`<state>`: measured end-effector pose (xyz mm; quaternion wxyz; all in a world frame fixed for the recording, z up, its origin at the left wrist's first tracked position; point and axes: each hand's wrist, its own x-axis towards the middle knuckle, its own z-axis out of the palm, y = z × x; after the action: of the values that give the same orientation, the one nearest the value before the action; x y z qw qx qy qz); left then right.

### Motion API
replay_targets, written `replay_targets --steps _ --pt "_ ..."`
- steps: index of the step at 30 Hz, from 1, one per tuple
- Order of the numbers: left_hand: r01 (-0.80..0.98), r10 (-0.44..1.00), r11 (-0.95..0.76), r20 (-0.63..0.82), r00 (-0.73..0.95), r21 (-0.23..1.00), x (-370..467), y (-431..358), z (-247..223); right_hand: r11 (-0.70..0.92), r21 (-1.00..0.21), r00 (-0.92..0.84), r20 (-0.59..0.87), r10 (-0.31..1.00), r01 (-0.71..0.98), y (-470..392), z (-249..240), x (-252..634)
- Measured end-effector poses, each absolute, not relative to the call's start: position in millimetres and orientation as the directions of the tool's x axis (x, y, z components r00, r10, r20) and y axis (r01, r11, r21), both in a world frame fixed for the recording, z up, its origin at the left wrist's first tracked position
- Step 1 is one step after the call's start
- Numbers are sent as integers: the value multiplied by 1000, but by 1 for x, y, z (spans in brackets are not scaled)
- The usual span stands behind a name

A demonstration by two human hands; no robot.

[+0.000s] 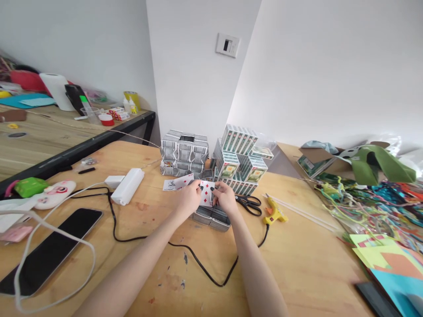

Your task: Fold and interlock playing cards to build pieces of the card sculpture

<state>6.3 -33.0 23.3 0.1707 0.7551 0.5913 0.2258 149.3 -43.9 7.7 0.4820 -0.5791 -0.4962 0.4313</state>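
A playing card with red diamonds (pixel 206 193) is held upright between my two hands. My left hand (pixel 191 194) pinches its left edge, and my right hand (pixel 224 194) grips its right edge. Just below the card, a low grey box made of patterned cards (pixel 213 219) rests on the wooden table. To the left, another card (pixel 170 185) lies flat beside a tilted one. Behind them stands a larger structure of folded grey cards (pixel 185 154). At its right, green and white card boxes (pixel 239 160) are stacked.
Black scissors (pixel 250 204) and a yellow glue gun (pixel 274 212) lie to the right, its black cable crossing the table front. A white power block (pixel 128 186) and black phone (pixel 53 251) are left. Coloured craft materials (pixel 373 207) cover the far right.
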Motion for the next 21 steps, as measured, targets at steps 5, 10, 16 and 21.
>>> replay_targets --steps 5,10,16,21 --pt "797 957 -289 161 240 530 6 -33 23 -37 -986 141 -14 990 162 -42 5 151" --pt "815 966 -257 129 223 519 7 -34 26 -34 -982 140 -9 990 184 -43 5 151" --pt "793 960 -280 146 240 541 6 -31 23 -29 -987 134 -7 991 158 -43 6 150" --pt "755 950 -312 198 242 576 4 -28 19 -19 -994 82 -10 997 105 -43 6 151"
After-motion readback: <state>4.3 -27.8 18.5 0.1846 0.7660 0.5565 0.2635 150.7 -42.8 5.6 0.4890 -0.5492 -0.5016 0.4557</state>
